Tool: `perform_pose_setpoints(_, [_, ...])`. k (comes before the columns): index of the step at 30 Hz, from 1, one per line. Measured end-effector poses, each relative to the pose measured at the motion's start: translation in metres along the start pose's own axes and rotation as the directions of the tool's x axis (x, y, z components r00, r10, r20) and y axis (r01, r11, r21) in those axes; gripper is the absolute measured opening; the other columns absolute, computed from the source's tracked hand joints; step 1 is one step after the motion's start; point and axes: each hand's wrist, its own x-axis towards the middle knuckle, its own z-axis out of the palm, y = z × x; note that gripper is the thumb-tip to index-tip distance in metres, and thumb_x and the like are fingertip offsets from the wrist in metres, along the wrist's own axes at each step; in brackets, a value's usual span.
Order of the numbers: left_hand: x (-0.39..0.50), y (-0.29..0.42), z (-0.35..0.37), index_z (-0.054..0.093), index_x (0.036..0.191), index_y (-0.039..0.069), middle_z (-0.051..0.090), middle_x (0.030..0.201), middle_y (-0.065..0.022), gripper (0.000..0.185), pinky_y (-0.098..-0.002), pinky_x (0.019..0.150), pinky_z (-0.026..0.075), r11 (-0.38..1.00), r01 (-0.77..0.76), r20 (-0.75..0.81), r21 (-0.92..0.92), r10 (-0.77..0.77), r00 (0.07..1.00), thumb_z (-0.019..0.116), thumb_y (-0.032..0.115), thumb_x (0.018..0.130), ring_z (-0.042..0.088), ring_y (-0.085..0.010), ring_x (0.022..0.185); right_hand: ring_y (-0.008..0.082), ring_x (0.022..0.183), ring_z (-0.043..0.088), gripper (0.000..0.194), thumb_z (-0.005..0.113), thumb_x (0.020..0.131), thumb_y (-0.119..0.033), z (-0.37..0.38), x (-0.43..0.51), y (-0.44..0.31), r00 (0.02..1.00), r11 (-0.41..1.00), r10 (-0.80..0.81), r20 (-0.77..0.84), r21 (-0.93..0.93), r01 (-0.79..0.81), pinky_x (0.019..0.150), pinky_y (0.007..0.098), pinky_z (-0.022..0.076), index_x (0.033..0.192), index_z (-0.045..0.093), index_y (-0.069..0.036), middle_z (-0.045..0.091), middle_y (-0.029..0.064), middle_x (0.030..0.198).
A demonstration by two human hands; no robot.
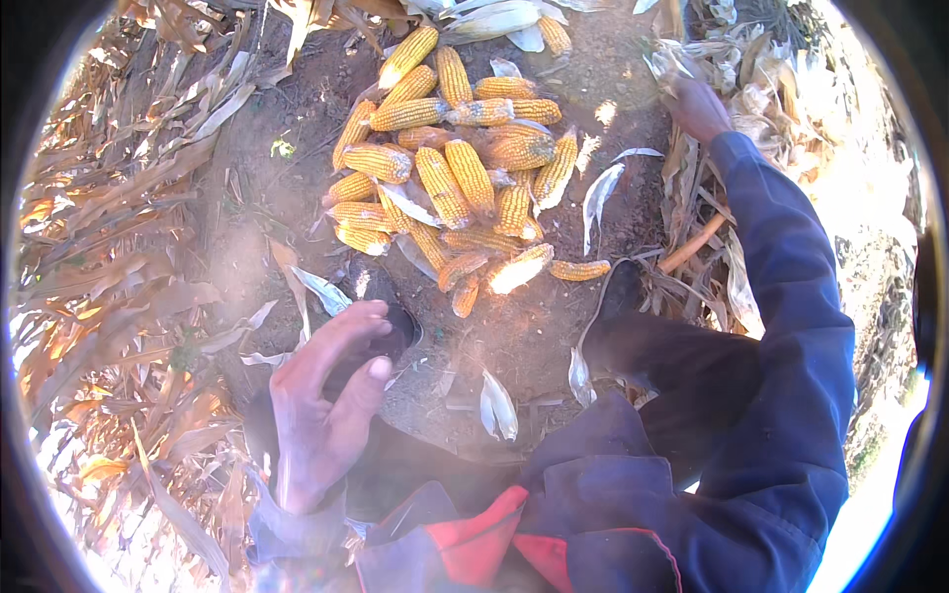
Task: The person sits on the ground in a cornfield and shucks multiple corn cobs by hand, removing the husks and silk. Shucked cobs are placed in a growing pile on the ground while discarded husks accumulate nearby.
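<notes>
My left hand [326,408] is raised over my left knee, its fingers curled and its thumb apart, with nothing between them. Stretched out to the far right, my right hand [697,107] is among dry corn husks [730,70]. Its fingertips touch pale husk leaves, but whether they grip any is hard to see. A heap of husked yellow corn cobs [467,174] lies on the bare soil between my feet and beyond. One whitish-tipped cob [521,268] sits in bright sun at the near edge of the heap, beside a small cob [580,270].
Dry corn stalks and leaves [126,244] cover the ground on the left. More husks [497,18] lie beyond the heap, near a single cob [554,35]. An orange-brown stick-like piece [693,243] pokes from the husks under my right arm. Loose husk leaves [498,406] lie before me.
</notes>
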Motion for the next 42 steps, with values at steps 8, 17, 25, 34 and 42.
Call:
perform_pose_setpoints(8, [0.013, -0.002, -0.05, 0.063, 0.124, -0.011, 0.071, 0.119, -0.0236, 0.049, -0.0401, 0.096, 0.054, 0.889, 0.051, -0.191, 0.456, 0.042, 0.981, 0.065, 0.031, 0.097, 0.071, -0.0301, 0.109, 0.0422, 0.102, 0.069, 0.032, 0.059, 0.093, -0.024, 0.108, 0.162, -0.132, 0.998, 0.969, -0.034, -0.049, 0.241, 0.045, 0.091, 0.0506, 0.0527, 0.118, 0.069, -0.005, 0.073, 0.0228, 0.107])
perform_pose_setpoints(17, [0.047, -0.048, -0.097, 0.066, 0.118, -0.01, 0.072, 0.098, -0.0312, 0.034, -0.0441, 0.07, 0.063, 0.704, -0.256, -0.053, 0.663, 0.385, 0.921, 0.059, 0.018, 0.099, 0.075, -0.0404, 0.083, 0.0387, 0.099, 0.067, 0.026, 0.055, 0.092, -0.014, 0.209, 0.343, -0.166, 0.917, 0.955, -0.284, -0.28, -0.166, 0.245, 0.087, 0.0516, 0.0516, 0.112, 0.068, -0.005, 0.071, 0.0223, 0.103])
perform_pose_setpoints(25, [0.048, -0.05, -0.104, 0.056, 0.135, -0.01, 0.064, 0.123, -0.0344, 0.055, -0.0501, 0.088, 0.059, 0.953, 0.074, -0.132, 0.293, -0.037, 0.991, 0.074, 0.022, 0.093, 0.068, -0.0475, 0.108, 0.0372, 0.092, 0.067, 0.019, 0.056, 0.093, -0.018, 0.253, 0.377, -0.178, 0.979, 0.99, -0.11, -0.173, -0.111, 0.092, 0.078, 0.0519, 0.0509, 0.103, 0.067, -0.005, 0.069, 0.0207, 0.098])
perform_pose_setpoints(34, [0.057, -0.048, -0.107, 0.065, 0.111, -0.014, 0.072, 0.092, -0.0293, 0.034, -0.0425, 0.064, 0.064, 0.834, -0.136, 0.007, 0.536, 0.156, 0.988, 0.057, 0.018, 0.1, 0.075, -0.0399, 0.077, 0.0352, 0.082, 0.067, 0.018, 0.057, 0.095, -0.022, 0.258, 0.347, -0.185, 0.986, 0.996, 0.045, -0.158, -0.067, -0.056, 0.069, 0.051, 0.0502, 0.098, 0.066, -0.006, 0.068, 0.0173, 0.091])
perform_pose_setpoints(42, [0.046, -0.044, -0.091, 0.065, 0.112, -0.015, 0.073, 0.094, -0.0289, 0.037, -0.0443, 0.068, 0.064, 0.819, -0.185, 0.052, 0.543, 0.187, 0.981, 0.056, 0.02, 0.102, 0.075, -0.0408, 0.08, 0.0315, 0.08, 0.069, 0.019, 0.064, 0.091, -0.025, 0.208, 0.281, -0.153, 0.973, 0.918, -0.228, -0.046, -0.344, 0.199, 0.064, 0.0488, 0.0509, 0.091, 0.068, -0.006, 0.07, 0.0173, 0.089])
